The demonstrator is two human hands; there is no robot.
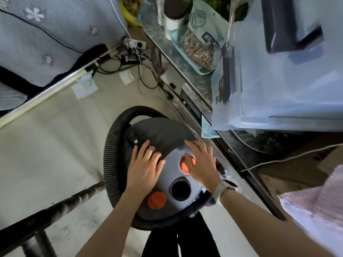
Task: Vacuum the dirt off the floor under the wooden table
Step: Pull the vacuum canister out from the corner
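Note:
A round dark grey canister vacuum (163, 134) stands on the pale floor just in front of my legs. Its ribbed black hose (111, 154) curls around its left side. My left hand (144, 164) lies flat on the lid's left half, fingers slightly spread near the handle. My right hand (201, 164), a watch on its wrist, hovers over or presses an orange button (184, 166), partly hiding it. Nearer me on the lid sit an orange knob (156, 200) and a round dark opening (181, 190). Neither hand grips anything.
A table (200, 84) with a dark glossy top runs along the right, carrying plastic bags, a tray and jars. Cables and a power strip (133, 44) lie on the floor beyond the vacuum. A bed with a floral cover (46, 34) fills the upper left. A dark bar (55, 210) crosses the lower left.

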